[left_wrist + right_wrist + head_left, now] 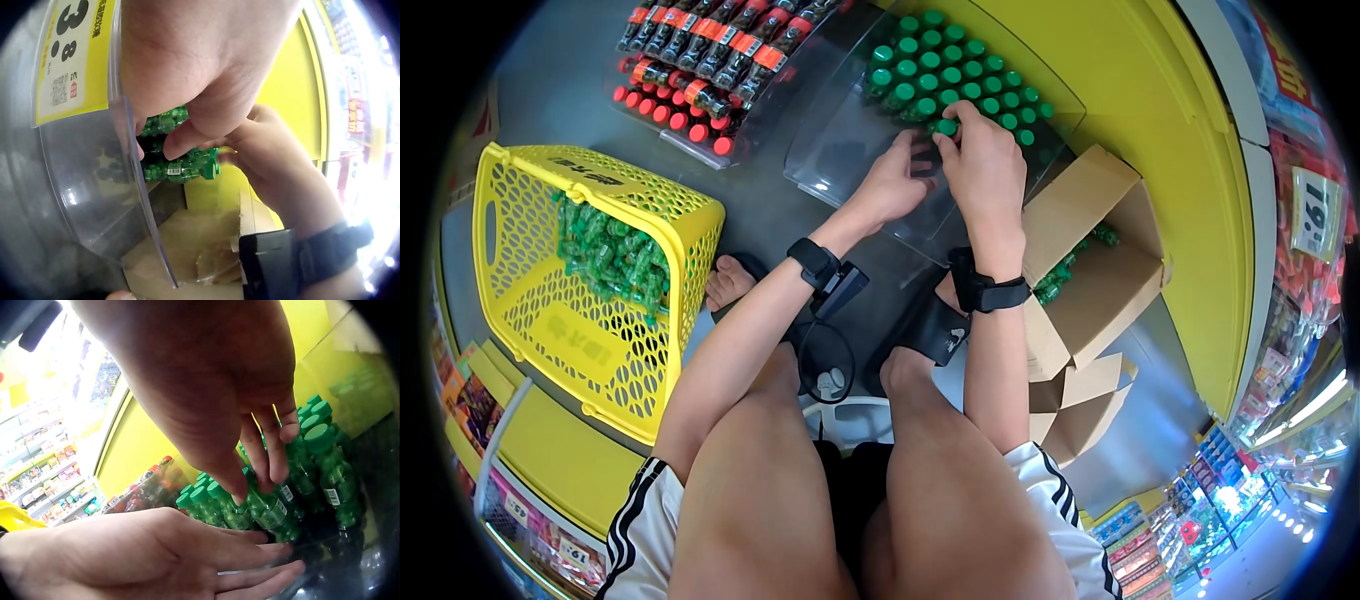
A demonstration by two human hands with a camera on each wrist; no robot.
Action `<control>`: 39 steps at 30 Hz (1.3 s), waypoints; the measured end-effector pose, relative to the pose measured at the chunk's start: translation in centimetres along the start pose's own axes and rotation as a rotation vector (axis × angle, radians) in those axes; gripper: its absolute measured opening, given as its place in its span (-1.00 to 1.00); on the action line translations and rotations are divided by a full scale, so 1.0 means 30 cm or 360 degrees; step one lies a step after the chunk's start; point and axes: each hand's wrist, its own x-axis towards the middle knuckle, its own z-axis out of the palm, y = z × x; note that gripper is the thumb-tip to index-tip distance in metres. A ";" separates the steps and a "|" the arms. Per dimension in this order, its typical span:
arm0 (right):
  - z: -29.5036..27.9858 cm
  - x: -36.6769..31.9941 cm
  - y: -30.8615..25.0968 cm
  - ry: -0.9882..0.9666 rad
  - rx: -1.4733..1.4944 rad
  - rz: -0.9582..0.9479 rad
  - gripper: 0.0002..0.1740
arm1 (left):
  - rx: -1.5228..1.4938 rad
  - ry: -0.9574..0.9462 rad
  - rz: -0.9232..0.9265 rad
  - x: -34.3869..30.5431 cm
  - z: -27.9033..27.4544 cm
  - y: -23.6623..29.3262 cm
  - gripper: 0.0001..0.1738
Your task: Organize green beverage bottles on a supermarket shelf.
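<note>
Rows of small green-capped bottles [930,65] stand upright in a clear plastic bin [830,150]. My right hand [990,165] reaches down at the near edge of these rows. Its thumb and fingers pinch one small green bottle [269,509] near the top, seen in the right wrist view. Beside it, my left hand [890,185] is held low in the bin with its fingers spread and relaxed, close to the front bottles. In the left wrist view, a green bottle [178,170] lies sideways in the picture, just below the left fingers.
A yellow basket [580,330] with many green bottles [610,250] stands at left. An open cardboard box [1090,270] holding more green bottles is at right, above another box [1090,400]. Red-capped dark bottles [700,60] fill a neighbouring bin. A price card [72,59] fronts the clear bin.
</note>
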 end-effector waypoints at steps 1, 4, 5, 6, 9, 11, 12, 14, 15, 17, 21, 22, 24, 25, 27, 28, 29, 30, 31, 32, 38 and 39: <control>0.003 -0.001 0.003 0.0001 0.0000 0.0000 -0.70 | 0.0017 0.0021 -0.0024 -0.002 0.001 0.006 -0.09; 0.010 -0.005 0.013 0.0045 -0.0027 -0.0026 -0.71 | 0.0035 0.0036 0.0004 -0.002 0.001 0.002 -0.16; 0.003 -0.007 0.011 0.0043 -0.0035 -0.0012 -0.71 | 0.0036 0.0036 0.0003 -0.003 -0.001 0.004 -0.16; -0.004 -0.008 0.010 0.0040 -0.0044 0.0003 -0.71 | 0.0177 0.0101 0.0057 -0.004 -0.005 0.007 -0.21; -0.023 -0.006 0.007 -0.0003 -0.0027 0.0078 -0.71 | 0.0722 0.0296 0.0249 -0.029 0.005 0.009 -0.29; -0.030 -0.006 0.005 -0.0024 -0.0019 0.0113 -0.70 | 0.1127 0.0426 0.0390 -0.053 0.021 0.003 -0.32; -0.034 -0.006 0.003 -0.0045 -0.0011 0.0149 -0.69 | 0.1353 0.0422 0.0491 -0.062 0.030 -0.003 -0.32; -0.046 -0.011 -0.004 -0.0071 0.0019 0.0173 -0.71 | 0.1579 0.0414 0.0591 -0.064 0.039 -0.008 -0.31; -0.049 -0.012 -0.006 -0.0096 0.0048 0.0196 -0.73 | 0.1690 0.0360 0.0545 -0.064 0.042 -0.009 -0.29; -0.039 -0.013 0.005 -0.0098 0.0035 0.0197 -0.71 | 0.1799 0.0306 0.0498 -0.061 0.040 -0.010 -0.28; -0.029 -0.012 0.015 -0.0087 0.0032 0.0181 -0.70 | 0.1970 0.0194 0.0499 -0.050 0.016 -0.024 -0.16; -0.029 -0.011 0.015 -0.0087 0.0033 0.0182 -0.70 | 0.2027 0.0152 0.0505 -0.047 0.014 -0.031 -0.08; -0.028 -0.009 0.015 -0.0067 0.0057 0.0172 -0.71 | 0.2069 0.0144 0.0487 -0.042 0.020 -0.031 -0.08; -0.026 -0.009 0.015 -0.0068 0.0057 0.0173 -0.71 | 0.2110 0.0136 0.0468 -0.040 0.022 -0.032 -0.07; -0.023 -0.008 0.017 -0.0057 0.0077 0.0168 -0.70 | 0.2126 0.0137 0.0470 -0.040 0.022 -0.029 -0.08; -0.021 -0.008 0.017 -0.0058 0.0078 0.0168 -0.70 | 0.2141 0.0138 0.0473 -0.040 0.021 -0.029 -0.09; -0.019 -0.007 0.017 -0.0054 0.0078 0.0168 -0.70 | 0.2142 0.0137 0.0472 -0.041 0.020 -0.022 -0.09; -0.018 -0.006 0.019 -0.0051 0.0079 0.0168 -0.70 | 0.2189 0.0119 0.0481 -0.042 0.018 -0.015 -0.11; -0.015 -0.005 0.021 -0.0051 0.0078 0.0169 -0.70 | 0.2235 0.0101 0.0489 -0.042 0.017 -0.009 -0.14; -0.012 -0.004 0.023 -0.0040 0.0089 0.0153 -0.70 | 0.2234 0.0098 0.0488 -0.040 0.017 0.001 -0.14; -0.010 0.007 0.013 -0.0025 0.0120 0.0131 -0.69 | 0.2312 0.0129 0.0440 -0.020 0.037 -0.007 -0.28; -0.009 0.009 0.012 -0.0018 0.0125 0.0126 -0.69 | 0.2309 0.0147 0.0450 -0.016 0.037 -0.014 -0.29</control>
